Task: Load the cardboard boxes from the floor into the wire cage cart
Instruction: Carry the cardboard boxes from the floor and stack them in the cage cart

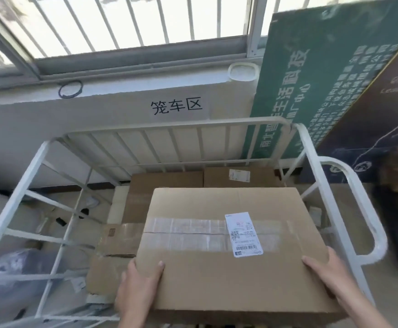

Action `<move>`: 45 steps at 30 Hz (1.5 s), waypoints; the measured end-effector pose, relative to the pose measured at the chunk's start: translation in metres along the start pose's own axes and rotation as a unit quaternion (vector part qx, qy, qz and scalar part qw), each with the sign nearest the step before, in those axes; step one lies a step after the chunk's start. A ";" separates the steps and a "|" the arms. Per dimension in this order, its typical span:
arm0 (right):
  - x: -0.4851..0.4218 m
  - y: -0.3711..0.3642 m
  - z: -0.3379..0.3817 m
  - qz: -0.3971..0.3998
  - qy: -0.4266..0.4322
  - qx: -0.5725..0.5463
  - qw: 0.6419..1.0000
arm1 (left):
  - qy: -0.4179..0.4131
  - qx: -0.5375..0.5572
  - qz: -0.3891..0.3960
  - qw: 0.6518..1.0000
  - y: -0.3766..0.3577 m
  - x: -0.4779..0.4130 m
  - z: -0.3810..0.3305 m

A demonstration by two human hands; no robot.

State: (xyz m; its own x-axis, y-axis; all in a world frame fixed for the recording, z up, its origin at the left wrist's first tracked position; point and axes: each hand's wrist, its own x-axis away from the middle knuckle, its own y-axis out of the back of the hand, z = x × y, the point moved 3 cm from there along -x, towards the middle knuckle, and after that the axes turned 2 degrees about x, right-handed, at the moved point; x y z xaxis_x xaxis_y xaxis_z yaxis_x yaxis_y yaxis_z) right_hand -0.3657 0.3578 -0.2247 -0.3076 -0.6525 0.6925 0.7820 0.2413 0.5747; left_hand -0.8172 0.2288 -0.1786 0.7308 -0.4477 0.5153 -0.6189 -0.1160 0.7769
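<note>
My left hand (137, 287) grips near-left edge of large brown taped cardboard box (216, 275), thumb on top. My right hand (328, 273) grips near-right corner likewise. Box held level inside white metal wire cage cart (169, 125), above smaller brown cardboard boxes (164, 185) lying inside.

A large box (228, 245) is held over the near side of the wire cage cart (169, 125), left hand (138, 287) and right hand (323, 273) gripping its near corners. Inside the cart, smaller boxes (164, 183) lie below and behind it. Boards (311, 91) lean behind the cart's right corner; bags (3, 275) lie left of the cart
</note>
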 end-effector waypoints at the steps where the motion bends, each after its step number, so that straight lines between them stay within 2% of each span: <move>1: -0.018 -0.009 -0.003 -0.008 -0.014 -0.006 1.000 | -0.008 -0.003 0.015 1.000 -0.019 -0.019 -0.006; 6: -0.090 -0.056 -0.039 -0.065 -0.041 -0.023 0.997 | -0.013 0.049 0.097 0.994 -0.133 -0.095 -0.008; 10: -0.118 -0.089 -0.082 -0.110 -0.097 0.012 0.989 | 0.016 0.080 0.141 0.987 -0.210 -0.109 0.022; 14: -0.121 -0.113 -0.107 -0.197 -0.102 0.064 0.973 | 0.005 0.018 0.108 0.994 -0.238 -0.110 0.049; 16: -0.117 -0.117 -0.113 -0.210 -0.099 0.064 0.970 | 0.012 -0.024 0.121 0.992 -0.240 -0.107 0.059; 22: -0.098 -0.107 -0.119 -0.139 -0.118 0.115 0.976 | 0.037 -0.090 0.253 0.963 -0.221 -0.085 0.087; 25: -0.063 -0.114 -0.106 -0.049 -0.131 0.191 0.972 | 0.039 -0.057 0.322 0.944 -0.205 -0.086 0.081; 27: -0.029 -0.129 -0.095 0.035 -0.093 0.180 0.979 | 0.027 -0.051 0.342 0.938 -0.192 -0.084 0.069; 29: 0.009 -0.145 -0.080 0.086 -0.015 0.169 0.982 | -0.005 -0.070 0.335 0.940 -0.177 -0.073 0.047; 33: 0.076 -0.145 -0.060 0.065 0.099 0.092 0.989 | -0.150 -0.095 0.309 0.934 -0.156 -0.013 -0.011; 36: 0.114 -0.108 -0.073 -0.012 0.108 0.031 0.994 | -0.270 -0.105 0.339 0.895 -0.153 0.066 -0.053; 40: 0.159 -0.032 -0.136 -0.105 0.056 -0.046 0.992 | -0.389 -0.140 0.384 0.825 -0.176 0.197 -0.087; 45: 0.230 0.065 -0.265 -0.248 -0.014 -0.097 0.964 | -0.525 -0.184 0.461 0.691 -0.227 0.392 -0.090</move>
State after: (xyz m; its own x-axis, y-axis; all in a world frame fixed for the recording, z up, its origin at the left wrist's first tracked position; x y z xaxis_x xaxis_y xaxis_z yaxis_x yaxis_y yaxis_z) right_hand -0.2420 0.0331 -0.1436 -0.6824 -0.6327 0.3660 0.6203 -0.2364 0.7479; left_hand -0.3640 0.1599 -0.1206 -0.6577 -0.5996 0.4560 -0.4248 0.7951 0.4329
